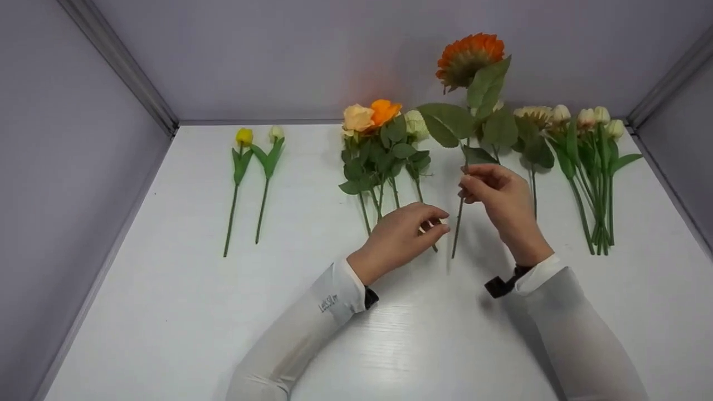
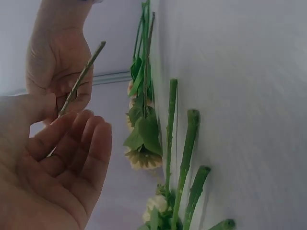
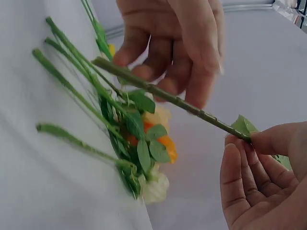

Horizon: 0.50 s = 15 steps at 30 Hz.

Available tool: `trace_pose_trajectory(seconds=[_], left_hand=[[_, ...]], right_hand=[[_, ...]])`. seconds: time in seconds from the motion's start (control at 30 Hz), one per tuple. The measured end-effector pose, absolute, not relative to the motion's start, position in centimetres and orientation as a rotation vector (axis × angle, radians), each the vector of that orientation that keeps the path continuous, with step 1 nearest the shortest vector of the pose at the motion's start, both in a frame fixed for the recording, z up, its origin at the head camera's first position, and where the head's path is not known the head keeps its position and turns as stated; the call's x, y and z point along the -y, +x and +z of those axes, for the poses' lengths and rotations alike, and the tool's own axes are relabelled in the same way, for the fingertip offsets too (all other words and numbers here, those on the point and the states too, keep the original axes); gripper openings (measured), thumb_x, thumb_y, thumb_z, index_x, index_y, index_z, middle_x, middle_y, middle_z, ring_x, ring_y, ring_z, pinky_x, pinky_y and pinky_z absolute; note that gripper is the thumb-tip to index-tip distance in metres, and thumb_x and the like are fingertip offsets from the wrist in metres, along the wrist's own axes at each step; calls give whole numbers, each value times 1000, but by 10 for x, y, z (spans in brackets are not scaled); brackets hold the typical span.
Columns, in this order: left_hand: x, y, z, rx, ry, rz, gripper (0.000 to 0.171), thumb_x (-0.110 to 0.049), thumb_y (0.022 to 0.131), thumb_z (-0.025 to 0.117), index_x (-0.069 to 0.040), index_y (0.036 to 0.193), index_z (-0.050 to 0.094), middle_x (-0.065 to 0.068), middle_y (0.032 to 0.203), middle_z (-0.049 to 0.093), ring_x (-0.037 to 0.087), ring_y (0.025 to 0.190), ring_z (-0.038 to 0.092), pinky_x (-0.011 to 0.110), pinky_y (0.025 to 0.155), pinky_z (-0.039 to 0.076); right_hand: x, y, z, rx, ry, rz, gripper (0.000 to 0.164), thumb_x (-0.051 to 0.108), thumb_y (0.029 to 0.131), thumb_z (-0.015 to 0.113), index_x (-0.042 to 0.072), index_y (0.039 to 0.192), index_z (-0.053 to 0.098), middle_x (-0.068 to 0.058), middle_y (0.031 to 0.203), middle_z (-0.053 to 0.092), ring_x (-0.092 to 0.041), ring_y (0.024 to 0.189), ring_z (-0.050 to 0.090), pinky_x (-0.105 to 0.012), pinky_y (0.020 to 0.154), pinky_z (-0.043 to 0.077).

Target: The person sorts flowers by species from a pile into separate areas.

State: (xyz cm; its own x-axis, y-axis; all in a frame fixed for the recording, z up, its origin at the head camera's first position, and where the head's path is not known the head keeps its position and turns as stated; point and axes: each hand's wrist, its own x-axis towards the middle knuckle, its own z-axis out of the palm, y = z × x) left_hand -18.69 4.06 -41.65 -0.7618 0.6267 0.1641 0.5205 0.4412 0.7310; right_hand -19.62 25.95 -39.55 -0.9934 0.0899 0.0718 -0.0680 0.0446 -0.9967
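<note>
My right hand (image 1: 504, 197) pinches the stem of an orange sunflower-like flower (image 1: 472, 60) between thumb and fingers, holding it upright above the table. Its broad green leaves (image 1: 445, 123) spread just over the grip. Below the grip the bare lower stem (image 3: 177, 101) sticks out past the thumb. Just left of that stem is my left hand (image 1: 402, 234), fingers loosely bent and thumb apart, with nothing held. In the right wrist view its fingers hang behind the stem; the head view shows a small gap between them.
Several roses (image 1: 359, 118), orange, peach and whitish, lie behind the left hand. At left lie a yellow tulip (image 1: 244, 137) and a white tulip (image 1: 276, 133). Right of the held flower are a pale sunflower-like flower (image 1: 535, 115) and a bunch of whitish tulips (image 1: 601, 116). A back wall (image 1: 278, 67) bounds the table.
</note>
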Motion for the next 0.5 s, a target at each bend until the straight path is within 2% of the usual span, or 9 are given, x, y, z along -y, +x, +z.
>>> trace_pose_trajectory(seconds=[0.13,0.23,0.33,0.5], left_hand=[[-48,-176,-413,-2723,1374,776,48,-43,106,54,-16,146,58,1,135,62,16,120,59,27,101,47],[-52,-167,-410,-2750,1562,511,55,-48,106,51,-18,153,49,2,145,55,19,135,49,32,115,35],[-56,-161,-409,-2739,1668,346,58,-50,106,51,-19,155,46,2,150,51,21,141,43,34,120,26],[-58,-157,-412,-2728,1712,229,61,-51,105,54,-20,156,44,2,153,49,22,144,39,33,122,22]], right_hand=[[-297,-198,-392,2352,-144,1934,38,29,96,75,2,121,70,-14,105,71,-20,87,70,-27,76,59],[-329,-204,-387,2504,-232,1793,43,35,98,71,3,127,67,-10,109,71,-17,90,69,-26,78,59],[-358,-211,-384,2618,-308,1694,46,37,100,68,3,131,63,-3,109,71,-14,91,69,-24,78,59],[-384,-222,-388,2734,-410,1642,52,36,102,64,0,139,56,5,106,70,-12,91,69,-25,80,59]])
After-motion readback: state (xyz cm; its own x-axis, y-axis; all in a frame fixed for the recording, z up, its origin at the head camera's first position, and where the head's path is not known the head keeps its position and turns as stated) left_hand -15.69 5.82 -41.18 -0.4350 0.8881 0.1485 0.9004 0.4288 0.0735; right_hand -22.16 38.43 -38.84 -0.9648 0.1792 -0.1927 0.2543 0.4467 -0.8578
